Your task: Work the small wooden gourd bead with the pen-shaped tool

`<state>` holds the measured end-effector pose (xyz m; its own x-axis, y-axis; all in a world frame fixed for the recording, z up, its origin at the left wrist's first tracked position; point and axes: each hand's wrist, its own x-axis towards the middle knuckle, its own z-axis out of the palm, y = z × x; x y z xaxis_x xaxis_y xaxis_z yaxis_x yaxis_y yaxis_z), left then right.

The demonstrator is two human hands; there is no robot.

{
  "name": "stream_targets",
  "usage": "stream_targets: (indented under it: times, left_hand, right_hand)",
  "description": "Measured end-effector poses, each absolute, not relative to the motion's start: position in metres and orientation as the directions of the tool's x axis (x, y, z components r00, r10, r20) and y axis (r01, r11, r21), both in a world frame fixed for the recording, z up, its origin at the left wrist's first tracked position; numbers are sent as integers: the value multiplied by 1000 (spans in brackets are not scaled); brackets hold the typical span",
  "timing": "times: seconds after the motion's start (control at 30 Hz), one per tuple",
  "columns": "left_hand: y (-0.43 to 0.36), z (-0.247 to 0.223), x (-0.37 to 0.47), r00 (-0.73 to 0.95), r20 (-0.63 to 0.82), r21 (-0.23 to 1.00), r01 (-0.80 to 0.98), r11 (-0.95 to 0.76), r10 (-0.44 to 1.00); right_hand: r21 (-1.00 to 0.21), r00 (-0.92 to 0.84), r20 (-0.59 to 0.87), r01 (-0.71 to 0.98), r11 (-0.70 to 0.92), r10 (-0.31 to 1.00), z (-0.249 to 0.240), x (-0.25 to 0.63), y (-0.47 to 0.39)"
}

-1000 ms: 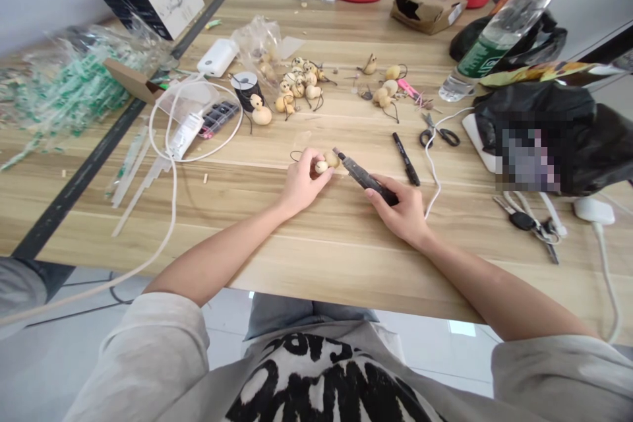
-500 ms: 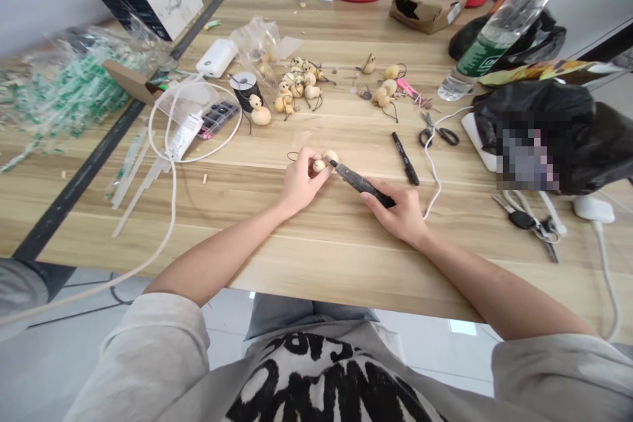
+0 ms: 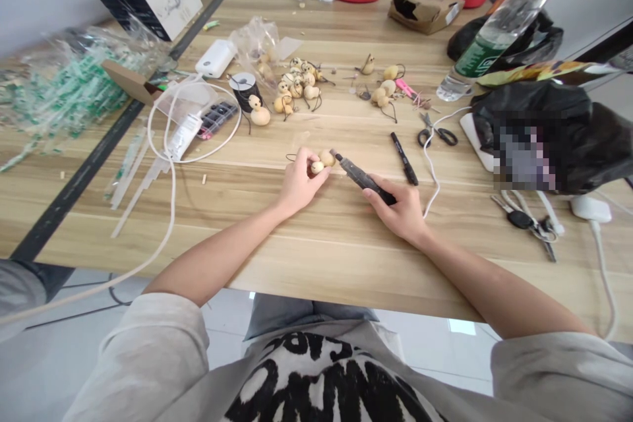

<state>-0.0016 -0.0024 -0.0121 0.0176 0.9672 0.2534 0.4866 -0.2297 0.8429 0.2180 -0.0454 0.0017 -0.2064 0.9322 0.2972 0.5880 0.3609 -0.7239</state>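
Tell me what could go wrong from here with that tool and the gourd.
The tool points at the gourd with its tip close to the left hand, so a slip might nick the fingers. The gourd is small and rounded, held at the fingertips, so it could twist under pressure. The white cable runs beside the right hand and might snag it.
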Motion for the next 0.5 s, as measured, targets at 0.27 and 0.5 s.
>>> stream_targets:
  times: [0.27, 0.5]
  left_hand:
    - [-2, -10, 0, 20, 236, 853, 475, -217, 972]
    - [-2, -10, 0, 21, 232, 852, 477, -213, 973]
  right_hand:
    - [-691, -297, 267, 604, 397, 917, 5, 218, -47]
    - [-701, -260, 279, 602, 381, 924, 4, 218, -47]
